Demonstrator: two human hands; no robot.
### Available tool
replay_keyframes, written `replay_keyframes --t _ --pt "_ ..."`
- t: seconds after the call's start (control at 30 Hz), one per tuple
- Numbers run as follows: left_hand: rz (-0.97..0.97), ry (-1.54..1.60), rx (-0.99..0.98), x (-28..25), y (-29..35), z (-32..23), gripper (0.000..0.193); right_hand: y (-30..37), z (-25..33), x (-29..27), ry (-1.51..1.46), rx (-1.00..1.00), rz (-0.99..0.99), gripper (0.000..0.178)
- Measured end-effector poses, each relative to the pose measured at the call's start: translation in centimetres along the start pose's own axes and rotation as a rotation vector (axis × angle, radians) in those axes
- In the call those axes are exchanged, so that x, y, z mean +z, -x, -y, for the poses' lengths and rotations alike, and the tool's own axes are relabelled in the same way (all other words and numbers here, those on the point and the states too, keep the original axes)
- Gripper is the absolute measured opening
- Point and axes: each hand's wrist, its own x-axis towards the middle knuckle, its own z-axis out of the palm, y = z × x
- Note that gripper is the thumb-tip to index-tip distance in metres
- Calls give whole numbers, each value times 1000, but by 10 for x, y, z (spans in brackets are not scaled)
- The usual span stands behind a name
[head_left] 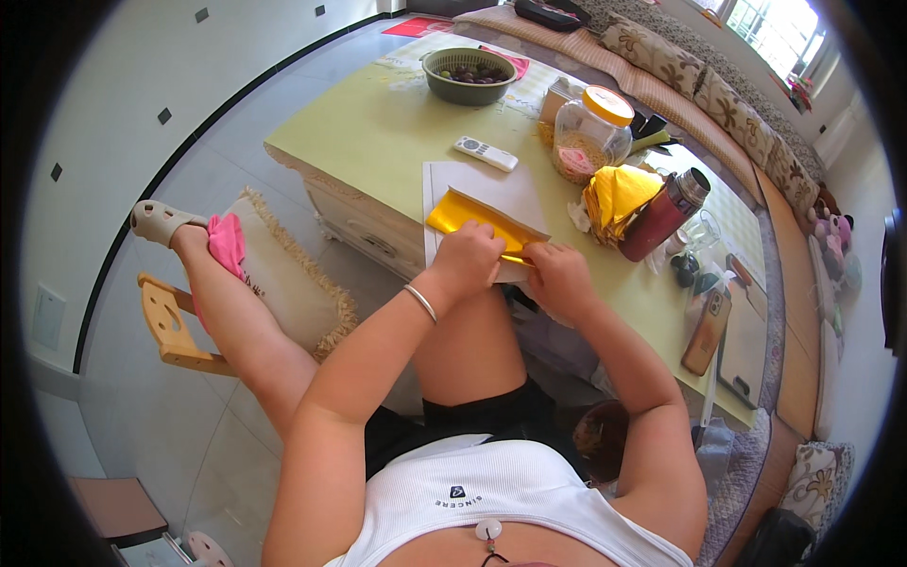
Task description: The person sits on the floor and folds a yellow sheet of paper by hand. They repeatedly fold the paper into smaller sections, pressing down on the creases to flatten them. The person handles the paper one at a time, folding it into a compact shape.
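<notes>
Nearest, the left hand [472, 250] has its fingers closed on the near side of a gold sheet [482, 216], while the right hand [559, 281] pinches the sheet's right end between thumb and fingers. The sheet is at the near edge of the table [364, 132], over white paper [487, 178]. Off to the right lies a phone [707, 331]. Farther in, a maroon flask [661, 219] leans against a folded gold bundle [616, 197]. Beyond the paper is a white remote [486, 153]; past it stand an orange-lidded clear jar [586, 137] and, at the far left, a green colander [467, 91] of dark round fruit [475, 74].
</notes>
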Motion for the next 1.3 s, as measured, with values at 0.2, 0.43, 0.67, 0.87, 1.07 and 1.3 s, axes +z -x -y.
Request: replay_keyframes --t 0.2,0.43,0.67,0.87,1.07,1.3 --pt "-127 50 -244 18 -1 -10 13 -20 -22 3 -386 218 -70 20" --pt "-222 105 -487 33 -7 -7 14 -32 -32 34 -543 349 -146 32" --pt "-184 34 -550 35 -15 -10 16 -14 -22 25 -104 -58 -229 42" --pt "-96 -7 -606 34 -21 -10 21 -4 -6 23 9 -205 94 70" --pt "-53 -40 -633 33 -25 -10 24 -4 -8 26 20 -173 178 86" --pt "-63 -72 -623 34 -26 -11 26 -6 -8 25 0 -146 249 99"
